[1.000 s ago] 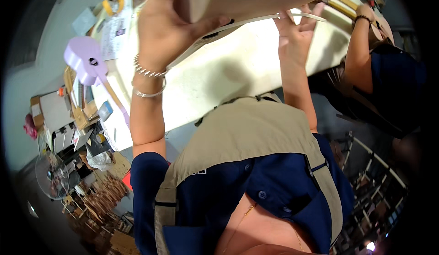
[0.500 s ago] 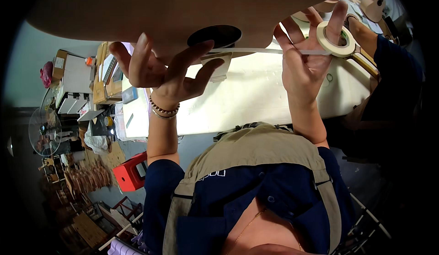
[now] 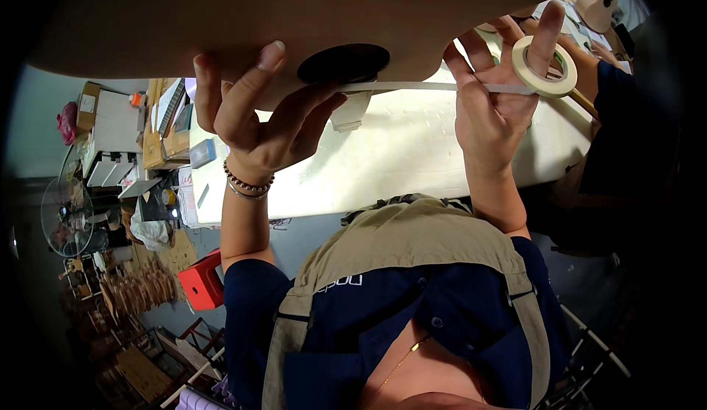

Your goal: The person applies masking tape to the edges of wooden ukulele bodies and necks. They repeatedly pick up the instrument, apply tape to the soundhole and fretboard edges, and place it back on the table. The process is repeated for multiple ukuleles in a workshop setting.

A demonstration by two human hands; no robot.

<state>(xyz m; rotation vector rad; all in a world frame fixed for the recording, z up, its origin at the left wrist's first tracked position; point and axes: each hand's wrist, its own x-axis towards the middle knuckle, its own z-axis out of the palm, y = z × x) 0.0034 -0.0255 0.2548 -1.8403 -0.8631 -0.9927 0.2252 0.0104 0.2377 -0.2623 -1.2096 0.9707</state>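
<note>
A pale brown wooden guitar body (image 3: 221,23) with a round dark soundhole (image 3: 344,62) spans the top of the view, over the table. My left hand (image 3: 254,126) is at its lower edge, thumb and forefinger pinching the end of a narrow masking tape strip (image 3: 412,85) just below the hole. The strip runs taut to the right, to a cream masking tape roll (image 3: 556,86). That roll hangs round a raised finger of my right hand (image 3: 490,119), whose thumb lies at the strip. The other right fingers are beside the guitar's edge, partly hidden.
Below the guitar lies a white-topped table (image 3: 420,167). Another person's dark sleeve (image 3: 622,101) and forearm are at the right. Another guitar body (image 3: 593,6) is at far right. Left are boxes (image 3: 110,130), a fan (image 3: 66,215), a red box (image 3: 200,283) and stacked wooden parts (image 3: 140,290).
My left hand has moved slightly left, and its thumb has come up to the forefinger at the tape's end. The guitar body sits a little lower in view; the right hand has barely shifted.
</note>
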